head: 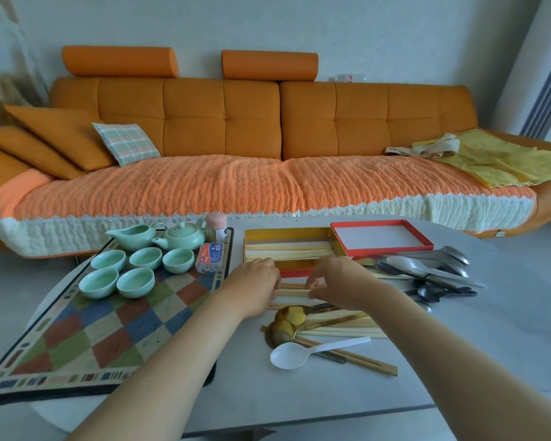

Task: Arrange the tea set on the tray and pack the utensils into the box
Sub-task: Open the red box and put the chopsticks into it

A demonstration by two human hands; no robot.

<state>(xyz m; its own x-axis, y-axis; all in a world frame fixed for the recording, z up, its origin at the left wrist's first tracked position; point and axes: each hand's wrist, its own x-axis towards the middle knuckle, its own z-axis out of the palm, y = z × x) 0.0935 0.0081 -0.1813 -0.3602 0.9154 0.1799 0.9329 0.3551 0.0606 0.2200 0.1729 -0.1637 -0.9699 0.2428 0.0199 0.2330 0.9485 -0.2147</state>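
Left hand: the left hand (255, 286) lay knuckles up just in front of the box, its fingers curled onto the left end of the held chopsticks (295, 292).
Right hand: the right hand (337, 281) pinched the same sticks between thumb and bent fingers at their right end.
Held chopsticks: level, lying crosswise between the two hands, just above the table (458, 345) and near the box's red front edge.
Box: the box (287, 232), gold inside, sat open beyond the hands with pale chopsticks in the box (287, 249) lying lengthwise.
Lid: the red-rimmed lid (392, 248) lay upturned, touching the box's right end.
Tea set: the teapot (185, 237), pitcher (132, 237) and five cups (135, 282) stood at the far end of the checkered tray (109, 338), to the left of the hands.
Also on the tray: a pink canister (216, 222) and a small blue packet (210, 256) in the far right corner.
In the way: gold spoons (288, 316), loose chopsticks (341, 323) and a white plastic spoon (299, 353) were heaped under and nearer than the wrists.
Right side: a pile of steel spoons (442, 259) and dark spoons (433, 292) lay by the lid.
Behind: an orange sofa (268, 122).
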